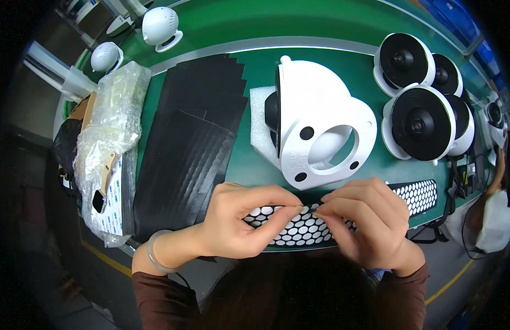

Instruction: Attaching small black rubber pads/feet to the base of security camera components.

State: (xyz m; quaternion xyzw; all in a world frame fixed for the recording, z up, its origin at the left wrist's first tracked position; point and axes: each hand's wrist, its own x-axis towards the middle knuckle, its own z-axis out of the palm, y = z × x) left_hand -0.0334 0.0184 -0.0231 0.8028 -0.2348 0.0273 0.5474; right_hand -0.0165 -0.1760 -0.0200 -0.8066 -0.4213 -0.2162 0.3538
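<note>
My left hand (pixel 245 220) and my right hand (pixel 370 220) meet over a black strip of white round stick-on pads (pixel 301 231) near the table's front edge. The left thumb and forefinger pinch the strip's far edge. Close beside them, the right thumb and fingertips are pressed together at the same edge; whatever lies between them is too small to make out. Just beyond my hands, a white round-bodied device (pixel 315 82), like a speaker or fan, lies tipped on a white foam block (pixel 260 118). Its ring-shaped base (pixel 290 154) faces me, with several dark round pads on it.
Black sheets (pixel 194 143) lie fanned out at left, beside a bubble-wrapped bundle (pixel 117 104) with a tan strap (pixel 107 173). Several similar white devices with black fronts (pixel 423 124) stand at right, near dark cables (pixel 458 181). Two white units (pixel 160 26) sit at the far left.
</note>
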